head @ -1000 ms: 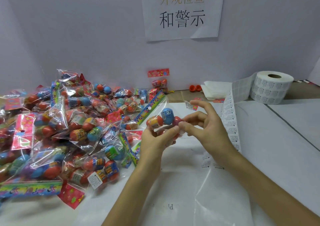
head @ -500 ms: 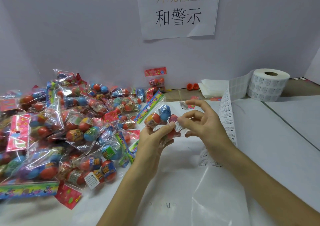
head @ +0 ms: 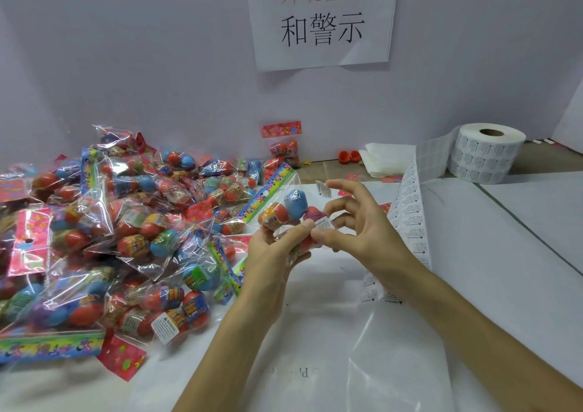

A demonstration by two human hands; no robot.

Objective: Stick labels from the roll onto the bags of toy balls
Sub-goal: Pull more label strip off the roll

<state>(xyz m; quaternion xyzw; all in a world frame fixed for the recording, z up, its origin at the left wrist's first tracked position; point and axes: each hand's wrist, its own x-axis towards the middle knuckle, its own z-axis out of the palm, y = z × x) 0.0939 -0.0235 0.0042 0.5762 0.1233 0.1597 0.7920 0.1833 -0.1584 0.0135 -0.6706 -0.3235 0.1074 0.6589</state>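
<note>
the left hand (head: 271, 253) has its grip clamped round the bag of toy balls (head: 284, 212), held above the bench (head: 504, 285). the right hand (head: 362, 231), fingers spread apart, thumbs a label (head: 322, 223) onto the bag's right end; it seems not yet flat. a spare label (head: 323, 189) clings to its forefinger. the label strip (head: 410, 209) and roll (head: 485, 152) lie nearer that hand, and the pile of bags (head: 110, 238) lies left.

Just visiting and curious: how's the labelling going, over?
Left hand grips bag. Right hand thumb presses label onto it. Spare label on index fingertip. Nothing blocking.
</note>
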